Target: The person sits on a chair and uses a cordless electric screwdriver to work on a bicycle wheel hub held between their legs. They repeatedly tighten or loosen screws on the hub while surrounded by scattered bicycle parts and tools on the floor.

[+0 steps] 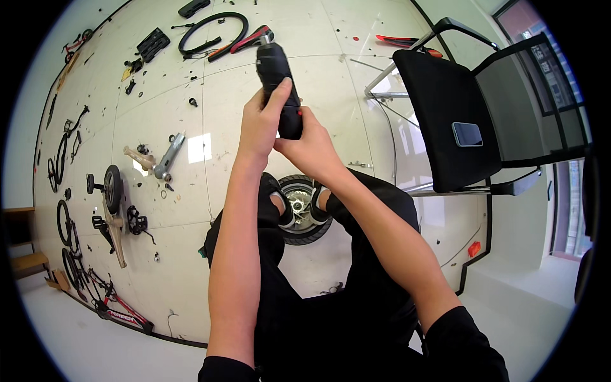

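Note:
A black cordless power tool [275,63] with a metal tip and a small red part near its lower end is held up in front of me. My left hand [261,124] grips it, thumb along its body. My right hand [312,143] holds it lower down, fingers closed round that end. Between my feet, below the hands, a wheel [299,232] with a black tyre and metal disc lies on the tiled floor [344,108].
A black chair [439,127] with a phone [467,134] on it stands at the right. Metal frame parts [168,159], a small wheel [113,190], bicycle frames [118,304], a black tyre [214,19] and black toolboxes [153,43] lie around the left and top. An orange object [474,248] lies bottom right.

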The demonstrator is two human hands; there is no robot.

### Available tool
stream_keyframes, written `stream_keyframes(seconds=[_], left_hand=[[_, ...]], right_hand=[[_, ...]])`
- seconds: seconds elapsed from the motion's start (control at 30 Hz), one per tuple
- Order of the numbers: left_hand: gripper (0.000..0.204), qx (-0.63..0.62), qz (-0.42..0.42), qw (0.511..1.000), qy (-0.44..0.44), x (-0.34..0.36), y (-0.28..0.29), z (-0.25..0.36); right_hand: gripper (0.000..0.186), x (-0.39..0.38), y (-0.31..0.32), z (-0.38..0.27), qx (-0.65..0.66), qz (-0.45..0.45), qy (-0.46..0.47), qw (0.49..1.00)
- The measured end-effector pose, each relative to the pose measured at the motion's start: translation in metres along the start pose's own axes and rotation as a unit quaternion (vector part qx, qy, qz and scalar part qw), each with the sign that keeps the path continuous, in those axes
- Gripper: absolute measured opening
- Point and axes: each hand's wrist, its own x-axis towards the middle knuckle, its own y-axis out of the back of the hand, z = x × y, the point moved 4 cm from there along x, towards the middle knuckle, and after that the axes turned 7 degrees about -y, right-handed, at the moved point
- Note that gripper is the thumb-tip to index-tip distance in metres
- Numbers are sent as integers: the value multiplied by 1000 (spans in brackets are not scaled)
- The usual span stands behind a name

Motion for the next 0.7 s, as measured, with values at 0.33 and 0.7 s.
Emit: stream_keyframes(seconds=[0.33,0.7], left_hand=[[63,-163,42,984,58,9,11,-9],[71,-345,2,937,48,8,11,16]], right_hand=[[25,0,1,-4,258,-130,-39,956],[29,-16,-14,1,350,-401,-109,840]])
